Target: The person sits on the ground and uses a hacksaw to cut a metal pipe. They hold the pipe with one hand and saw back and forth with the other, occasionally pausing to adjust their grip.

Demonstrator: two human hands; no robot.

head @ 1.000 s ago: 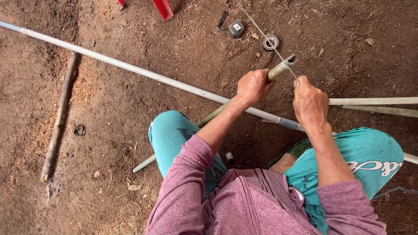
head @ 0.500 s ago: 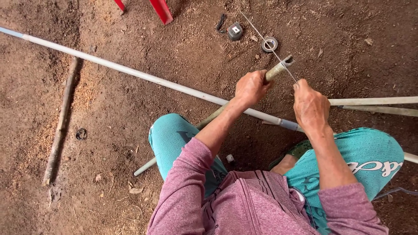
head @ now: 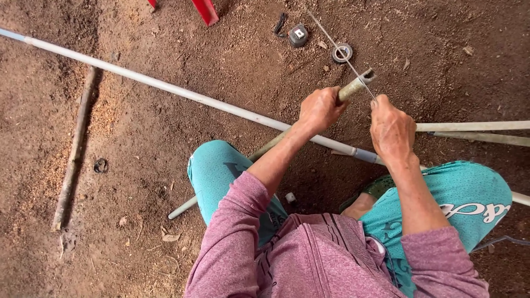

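Head view looks straight down on a seated person in a mauve long-sleeved top and teal trousers. The left hand [head: 320, 108] is curled in a full fist around a short greenish-brown bamboo tube [head: 353, 87], gripping it just below its open cut end, which points up and away from the body; the forearm runs diagonally from the bent elbow over the left knee. The right hand [head: 391, 128] sits just right of the tube's tip, fingers pressed together and pinching a thin grey metal wire [head: 345, 54] that meets the tube's mouth and runs away across the dirt; the wrist is bent down, the forearm coming up from the right knee. A long pale grey plastic pipe [head: 165, 88] lies on the ground under the tube, crossing it diagonally beneath the hands. Beyond the tube's tip the wire passes over a small grey ring-shaped roll [head: 342, 53], and left of that lies a small dark square-faced tape measure [head: 298, 35]. Far left of the tube lies a thin brown wooden stick [head: 74, 149].
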